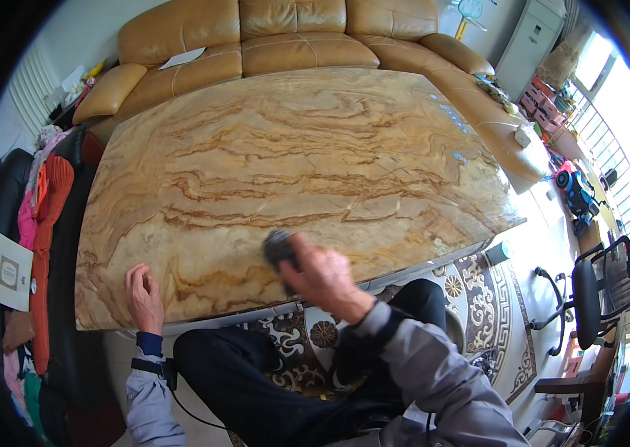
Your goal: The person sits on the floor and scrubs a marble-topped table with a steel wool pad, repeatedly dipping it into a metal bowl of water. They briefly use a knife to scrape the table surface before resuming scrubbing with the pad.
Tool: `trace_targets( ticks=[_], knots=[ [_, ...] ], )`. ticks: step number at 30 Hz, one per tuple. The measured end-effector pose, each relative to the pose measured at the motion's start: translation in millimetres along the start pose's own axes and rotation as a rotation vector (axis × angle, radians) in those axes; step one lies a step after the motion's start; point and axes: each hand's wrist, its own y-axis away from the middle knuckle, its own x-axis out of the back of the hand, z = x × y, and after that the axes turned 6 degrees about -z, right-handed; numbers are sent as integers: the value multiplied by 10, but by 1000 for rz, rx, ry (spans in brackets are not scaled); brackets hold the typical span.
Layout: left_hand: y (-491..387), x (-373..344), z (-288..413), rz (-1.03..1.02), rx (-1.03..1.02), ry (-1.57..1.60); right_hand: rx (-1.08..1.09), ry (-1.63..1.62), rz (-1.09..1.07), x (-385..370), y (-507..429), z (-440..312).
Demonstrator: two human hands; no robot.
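Note:
My right hand [323, 274] is closed around a dark grey object [280, 248], blurred, possibly a cloth or brush, held against the marble-patterned tabletop [292, 156] near its front edge. My left hand [144, 296] rests on the front left part of the tabletop, its fingers loosely curled; no object shows in it. Small bluish-white marks [452, 118] lie on the tabletop's far right part.
A tan leather sofa [304, 53] wraps the table's far and right sides. At the left stands a black seat [69, 223] with clothes and a white card [12, 272]. An office chair [588, 302] and a toy vehicle [577, 193] are at the right.

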Motion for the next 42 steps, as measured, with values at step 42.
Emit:
trace_targets(
  ticks=[42],
  knots=[
    [-20, -83, -430, -38, -125, 13, -279, -935, 377, 1622, 1505, 989]
  ],
)
